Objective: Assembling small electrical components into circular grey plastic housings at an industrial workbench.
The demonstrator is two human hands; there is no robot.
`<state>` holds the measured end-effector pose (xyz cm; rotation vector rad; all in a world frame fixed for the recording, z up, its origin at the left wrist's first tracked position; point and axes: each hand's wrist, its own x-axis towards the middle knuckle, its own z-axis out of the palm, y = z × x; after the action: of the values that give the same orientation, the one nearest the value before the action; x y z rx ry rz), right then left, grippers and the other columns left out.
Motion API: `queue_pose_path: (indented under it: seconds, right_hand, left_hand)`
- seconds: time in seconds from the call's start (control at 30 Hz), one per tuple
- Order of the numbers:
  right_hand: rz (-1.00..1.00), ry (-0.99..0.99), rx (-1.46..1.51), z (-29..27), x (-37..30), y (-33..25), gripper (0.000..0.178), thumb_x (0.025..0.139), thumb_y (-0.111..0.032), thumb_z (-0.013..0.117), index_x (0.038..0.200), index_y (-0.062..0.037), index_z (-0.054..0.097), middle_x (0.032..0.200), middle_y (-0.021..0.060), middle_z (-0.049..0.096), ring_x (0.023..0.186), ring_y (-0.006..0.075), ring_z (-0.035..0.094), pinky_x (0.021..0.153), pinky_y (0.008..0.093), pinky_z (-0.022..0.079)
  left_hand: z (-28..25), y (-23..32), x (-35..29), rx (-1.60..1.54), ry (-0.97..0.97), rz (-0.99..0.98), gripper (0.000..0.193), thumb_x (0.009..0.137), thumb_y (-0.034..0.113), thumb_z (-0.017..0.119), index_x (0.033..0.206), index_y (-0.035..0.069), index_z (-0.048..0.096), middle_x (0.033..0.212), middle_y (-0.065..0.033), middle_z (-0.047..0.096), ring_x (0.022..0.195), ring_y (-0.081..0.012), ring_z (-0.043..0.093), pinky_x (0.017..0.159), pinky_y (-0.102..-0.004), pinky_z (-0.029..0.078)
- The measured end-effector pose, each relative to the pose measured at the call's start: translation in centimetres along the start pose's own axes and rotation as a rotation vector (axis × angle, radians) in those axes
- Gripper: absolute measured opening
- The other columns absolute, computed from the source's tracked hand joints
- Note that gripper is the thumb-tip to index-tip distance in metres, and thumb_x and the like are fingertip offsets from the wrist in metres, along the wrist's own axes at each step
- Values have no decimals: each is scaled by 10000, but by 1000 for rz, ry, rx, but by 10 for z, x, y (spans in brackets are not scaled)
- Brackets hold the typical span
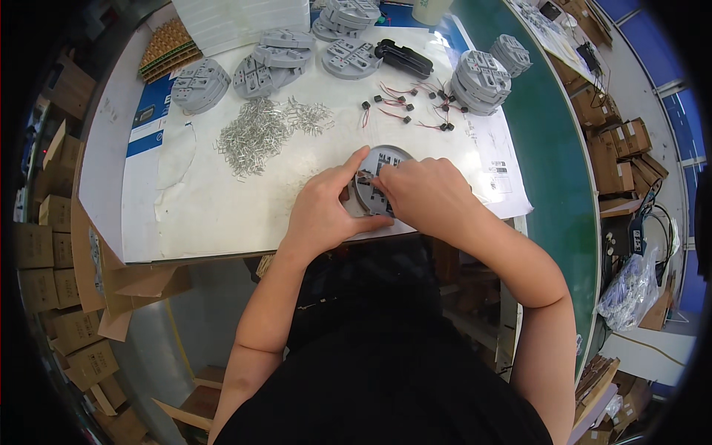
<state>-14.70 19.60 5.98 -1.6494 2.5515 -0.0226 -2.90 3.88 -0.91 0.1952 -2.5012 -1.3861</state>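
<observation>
A round grey plastic housing (387,157) with dark slots lies on the white-covered table at its near edge, in front of me. My left hand (326,204) grips its left rim, the index finger along the far side and the thumb at the near side. Over the middle of the housing, my right hand (426,193) has its fingers pinched together and pointed down. Whatever they hold is hidden by the fingers. Beyond my left hand is a heap of small shiny metal pins (256,137). Several small black parts with red and black wires (406,107) are scattered past the housing.
Stacks of similar grey housings (480,81) stand along the back and right. A black elongated tool or case (404,59) lies among them. At the back left are a white foam box (241,26) and a cardboard divider (169,48). Cardboard boxes (89,360) line the left floor.
</observation>
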Motion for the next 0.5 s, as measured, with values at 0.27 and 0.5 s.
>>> queue_pose_path:
  seconds: [0.27,0.5]
  right_hand:
    - [13,103,-123,17,-15,-7,141,883,-237,734,902,-101,704,760,81,708,621,293,723,553,408,565]
    - [29,293,208,41,-22,22,232,940,-290,738,896,-88,631,827,87,686,623,303,682,558,425,524]
  left_hand:
    - [2,-4,2,-35,18,12,1068,598,368,997,1527,90,552,966,-113,702,814,-269,638,813,-386,546]
    - [-8,-8,2,-28,-45,39,955,695,280,947,1535,78,538,960,-98,703,800,-263,635,801,-381,548]
